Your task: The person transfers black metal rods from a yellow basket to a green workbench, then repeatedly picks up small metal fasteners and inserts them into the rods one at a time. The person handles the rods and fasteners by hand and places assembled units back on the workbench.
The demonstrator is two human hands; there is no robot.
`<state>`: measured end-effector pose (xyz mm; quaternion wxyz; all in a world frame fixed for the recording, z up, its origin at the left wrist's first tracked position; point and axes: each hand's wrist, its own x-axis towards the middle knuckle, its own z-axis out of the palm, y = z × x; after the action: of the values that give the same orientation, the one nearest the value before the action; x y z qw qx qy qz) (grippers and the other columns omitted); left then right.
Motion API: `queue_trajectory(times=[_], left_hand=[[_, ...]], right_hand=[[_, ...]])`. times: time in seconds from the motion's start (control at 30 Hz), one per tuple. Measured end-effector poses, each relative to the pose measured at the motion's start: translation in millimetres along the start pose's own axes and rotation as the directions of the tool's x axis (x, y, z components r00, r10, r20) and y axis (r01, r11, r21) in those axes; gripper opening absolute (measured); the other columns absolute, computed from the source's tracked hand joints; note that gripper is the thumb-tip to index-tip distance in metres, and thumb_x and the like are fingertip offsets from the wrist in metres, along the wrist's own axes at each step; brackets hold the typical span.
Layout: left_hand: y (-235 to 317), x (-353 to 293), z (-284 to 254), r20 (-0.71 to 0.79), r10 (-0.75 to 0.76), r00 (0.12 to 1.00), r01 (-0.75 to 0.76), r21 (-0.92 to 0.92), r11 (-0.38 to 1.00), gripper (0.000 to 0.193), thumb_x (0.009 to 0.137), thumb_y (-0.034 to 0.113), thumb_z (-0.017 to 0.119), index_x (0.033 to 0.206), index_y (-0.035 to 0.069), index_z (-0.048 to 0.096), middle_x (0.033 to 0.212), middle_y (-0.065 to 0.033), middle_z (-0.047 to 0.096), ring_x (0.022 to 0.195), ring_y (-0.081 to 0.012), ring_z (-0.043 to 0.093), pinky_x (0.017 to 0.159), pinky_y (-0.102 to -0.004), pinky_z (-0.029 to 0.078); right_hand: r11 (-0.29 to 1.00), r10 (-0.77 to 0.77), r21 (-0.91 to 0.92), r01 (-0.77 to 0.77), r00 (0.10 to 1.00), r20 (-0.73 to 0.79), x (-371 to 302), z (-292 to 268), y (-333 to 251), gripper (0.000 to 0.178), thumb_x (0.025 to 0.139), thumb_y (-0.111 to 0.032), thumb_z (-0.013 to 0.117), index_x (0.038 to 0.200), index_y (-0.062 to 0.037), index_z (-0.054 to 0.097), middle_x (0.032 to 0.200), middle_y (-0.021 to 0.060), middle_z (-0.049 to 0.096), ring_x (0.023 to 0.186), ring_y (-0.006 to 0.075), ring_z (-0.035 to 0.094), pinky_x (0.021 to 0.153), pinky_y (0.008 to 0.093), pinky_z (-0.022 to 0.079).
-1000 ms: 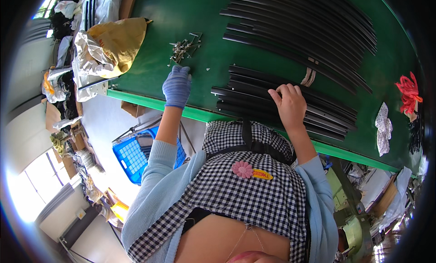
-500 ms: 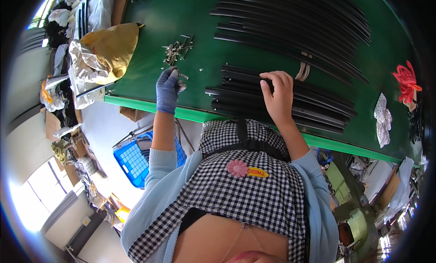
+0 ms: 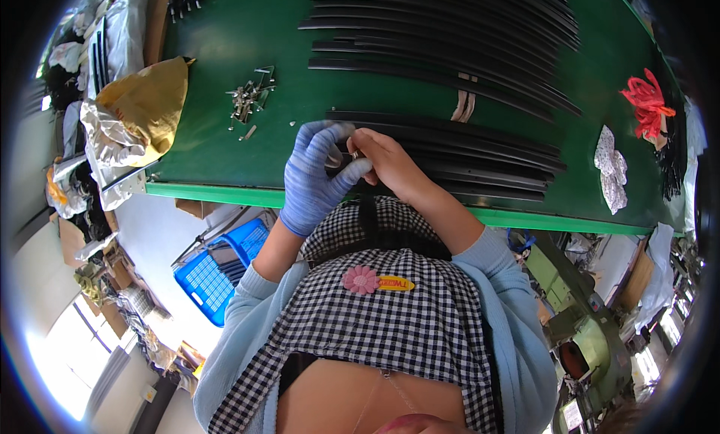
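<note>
My left hand (image 3: 315,175), in a blue knitted glove with grey fingertips, meets my bare right hand (image 3: 386,162) above the left ends of the nearer black bars (image 3: 480,141). Both hands are closed, fingertips together, on a small metal piece (image 3: 355,156). Only a bit of that piece shows, and its exact shape is hidden by the fingers. Left of the hands, a loose pile of small metal pins and fittings (image 3: 249,102) lies on the green table (image 3: 214,153). One short metal piece (image 3: 248,132) sits just apart from the pile.
Farther back lies a wide row of long black bars (image 3: 442,36). A pale strap (image 3: 463,105) lies between the two groups. To the right are a patterned cloth (image 3: 610,170) and a red tie bundle (image 3: 646,104). A yellow sack (image 3: 154,108) stands left; a blue crate (image 3: 214,280) is below the table edge.
My left hand has come away from the metal pile, moving right to my right hand. My right hand has left the black bars and closed against the left. The view has shifted slightly.
</note>
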<state>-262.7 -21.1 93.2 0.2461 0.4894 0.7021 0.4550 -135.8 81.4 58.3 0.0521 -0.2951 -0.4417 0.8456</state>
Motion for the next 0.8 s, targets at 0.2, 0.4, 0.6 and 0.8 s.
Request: queue_trajectory(times=[0.2, 0.4, 0.6, 0.8], left_hand=[[-14, 0, 4, 0.222, -0.286, 0.932, 0.358, -0.451, 0.818, 0.067, 0.080, 0.026, 0.085, 0.133, 0.000, 0.054, 0.105, -0.0030, 0.065, 0.093, -0.0090, 0.060, 0.087, -0.0255, 0.051], [-15, 13, 1, 0.182, -0.374, 0.909, 0.408, -0.564, 0.718, 0.049, 0.087, 0.026, 0.077, 0.125, -0.001, 0.061, 0.103, -0.0061, 0.069, 0.088, -0.0105, 0.064, 0.083, -0.0259, 0.053], [-33, 21, -13, 0.082, -0.486, 0.870, 0.427, -0.616, 0.662, 0.036, 0.097, 0.027, 0.063, 0.117, -0.003, 0.065, 0.106, -0.0146, 0.072, 0.075, -0.0121, 0.067, 0.069, -0.0254, 0.056], [-47, 25, -32, -0.134, -0.446, 0.885, 0.267, -0.640, 0.721, 0.035, 0.099, 0.027, 0.061, 0.113, -0.004, 0.067, 0.101, -0.0143, 0.073, 0.069, -0.0118, 0.066, 0.065, -0.0247, 0.057]], right_hand=[[0.999, -0.044, -0.025, 0.046, 0.996, 0.079, -4, -13, -10, 0.040, 0.107, -0.038, 0.041, 0.084, -0.0073, 0.055, 0.060, -0.0044, 0.043, 0.050, 0.0059, 0.040, 0.048, 0.0222, 0.034], [0.930, -0.215, -0.316, 0.190, 0.976, -0.044, 15, -22, -5, 0.043, 0.104, -0.040, 0.047, 0.082, -0.0056, 0.060, 0.062, 0.0007, 0.048, 0.056, 0.0141, 0.050, 0.054, 0.0298, 0.042], [-0.070, -0.760, -0.997, -0.046, 0.650, 0.023, 69, -82, -15, 0.032, 0.087, -0.036, 0.072, 0.105, -0.0107, 0.066, 0.103, 0.0060, 0.060, 0.104, 0.0234, 0.058, 0.084, 0.0382, 0.052], [-0.248, -0.590, -0.969, 0.022, 0.790, 0.169, 78, -110, -6, 0.041, 0.087, -0.044, 0.070, 0.106, -0.0087, 0.059, 0.098, 0.0052, 0.056, 0.094, 0.0218, 0.061, 0.075, 0.0361, 0.053]])
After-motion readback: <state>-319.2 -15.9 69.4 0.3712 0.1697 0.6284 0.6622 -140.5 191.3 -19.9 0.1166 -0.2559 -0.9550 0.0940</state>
